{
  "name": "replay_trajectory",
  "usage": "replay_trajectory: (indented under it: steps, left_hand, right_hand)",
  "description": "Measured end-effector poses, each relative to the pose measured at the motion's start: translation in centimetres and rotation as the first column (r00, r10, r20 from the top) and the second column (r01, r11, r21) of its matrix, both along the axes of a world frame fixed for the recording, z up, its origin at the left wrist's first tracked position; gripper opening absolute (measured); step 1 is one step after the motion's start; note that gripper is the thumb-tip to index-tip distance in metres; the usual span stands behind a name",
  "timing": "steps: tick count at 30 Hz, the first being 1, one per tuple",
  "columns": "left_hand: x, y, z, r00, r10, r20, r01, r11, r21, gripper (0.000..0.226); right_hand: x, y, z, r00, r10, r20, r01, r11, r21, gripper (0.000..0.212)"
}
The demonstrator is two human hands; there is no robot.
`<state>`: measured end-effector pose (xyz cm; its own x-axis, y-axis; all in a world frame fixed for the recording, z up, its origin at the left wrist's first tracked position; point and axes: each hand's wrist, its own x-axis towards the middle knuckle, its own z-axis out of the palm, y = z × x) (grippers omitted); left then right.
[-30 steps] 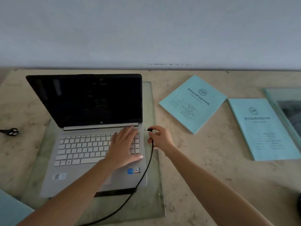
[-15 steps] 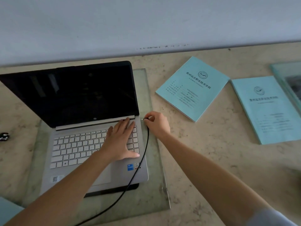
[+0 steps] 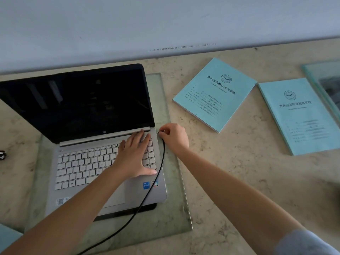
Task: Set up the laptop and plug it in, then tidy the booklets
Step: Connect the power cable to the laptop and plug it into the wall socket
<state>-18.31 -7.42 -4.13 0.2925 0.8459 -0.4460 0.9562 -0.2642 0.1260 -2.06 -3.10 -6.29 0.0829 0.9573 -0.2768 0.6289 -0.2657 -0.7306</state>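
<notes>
2 hands on laptop | R pinches plug @ R edge

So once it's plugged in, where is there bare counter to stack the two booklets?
Bare counter lies in front of both booklets, between the glass mat and the right edge of view. The strip along the wall behind the laptop is narrow. It is crowded where the angled booklet nearly meets the straight booklet beside a glass pane.
</notes>
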Motion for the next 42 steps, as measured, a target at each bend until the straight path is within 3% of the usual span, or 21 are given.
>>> replay_trajectory:
  steps: [17, 25, 32, 35, 42]
  left_hand:
    - [0.2, 0.1, 0.0, 1.0, 0.003, 0.012, -0.004, 1.0, 0.006, 0.124]
    - [-0.1, -0.3, -0.6, 0.998, 0.016, 0.053, -0.019, 0.999, 0.04, 0.124]
    - [-0.9, -0.5, -0.6, 0.983, 0.032, 0.18, -0.044, 0.997, 0.063, 0.116]
    - [-1.4, -0.6, 1.1, 0.973, 0.075, 0.219, -0.091, 0.994, 0.064, 0.111]
    - [-5.3, -5.2, 5.8, 0.969, 0.055, 0.241, -0.126, 0.949, 0.289, 0.103]
  right_hand:
    - [-0.3, 0.0, 0.5, 0.945, 0.266, 0.191, -0.281, 0.958, 0.054, 0.025]
    - [-0.5, 0.1, 0.9, 0.939, 0.282, 0.195, -0.283, 0.959, -0.023, 0.031]
    - [-0.2, -1.2, 3.0, 0.98, 0.189, 0.069, -0.182, 0.979, -0.096, 0.04]
    - [0.1, -2.3, 5.2, 0.971, 0.221, 0.096, -0.217, 0.975, -0.046, 0.041]
    - [-1.7, -6.3, 12.5, 0.925, 0.322, 0.201, -0.354, 0.923, 0.152, 0.049]
